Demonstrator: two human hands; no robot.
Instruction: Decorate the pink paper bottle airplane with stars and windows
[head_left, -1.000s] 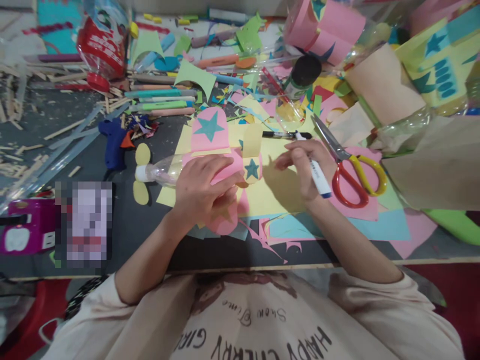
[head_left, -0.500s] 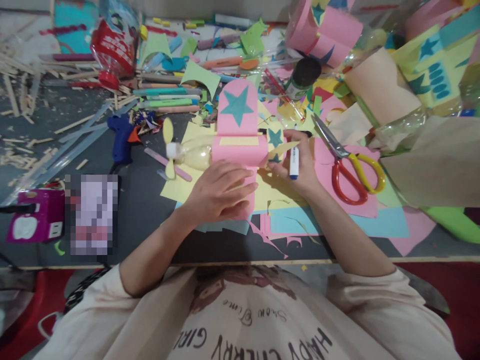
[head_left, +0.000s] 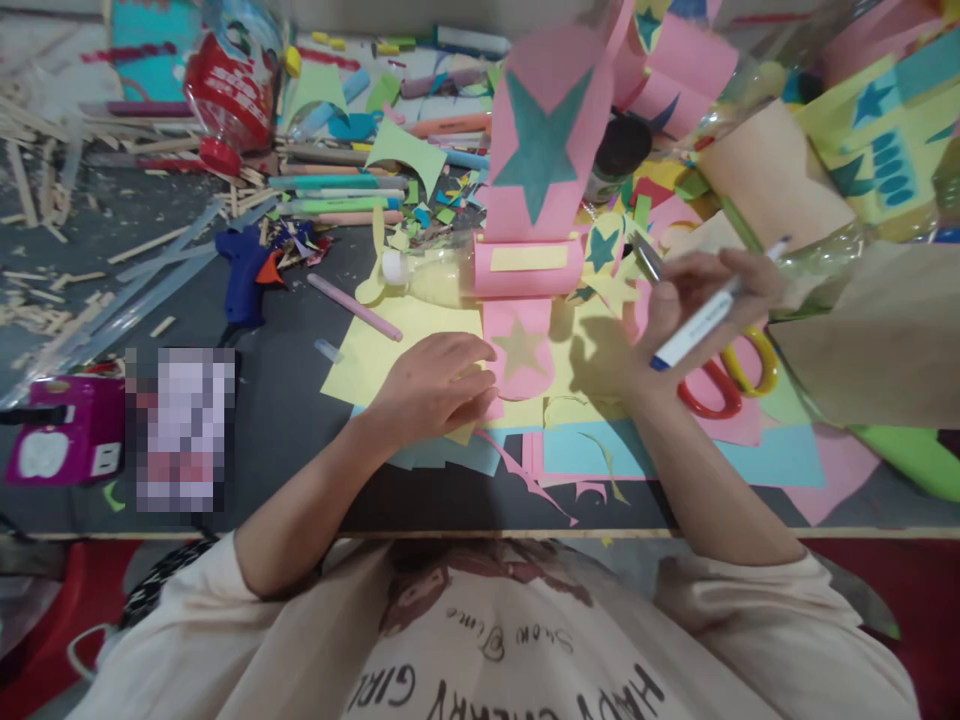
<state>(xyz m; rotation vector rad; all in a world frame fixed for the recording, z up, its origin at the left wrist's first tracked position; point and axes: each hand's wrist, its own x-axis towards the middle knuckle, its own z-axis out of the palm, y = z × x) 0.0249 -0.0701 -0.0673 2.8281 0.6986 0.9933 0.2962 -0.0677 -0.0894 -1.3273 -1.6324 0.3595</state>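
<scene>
A bottle plane (head_left: 529, 277) lies across the paper in front of me. It is a clear plastic bottle wrapped in pink paper, with pink wings, green stars and a yellow propeller (head_left: 375, 262) by its white cap. My left hand (head_left: 442, 380) rests open beside the near wing (head_left: 536, 345), its fingertips at the wing's left edge; whether they touch it I cannot tell. To the right of the plane's tail, my right hand (head_left: 697, 300) is raised, closed around a white marker (head_left: 694, 330) with a blue end. Under that hand lie scissors (head_left: 709, 388) with red and yellow handles, partly hidden.
A blue glue gun (head_left: 244, 270) and a pink marker (head_left: 356, 308) lie left of the plane. Pens, paper scraps and sticks cover the back. A red-labelled bottle (head_left: 229, 100) stands back left. Another pink paper-wrapped bottle (head_left: 682, 80) and brown paper (head_left: 870, 340) are at the right.
The plane has shifted right, and its far wing now stands up closer to the camera. My right hand has let go of the tail and moved right with the marker. My left hand has come off the wing's top.
</scene>
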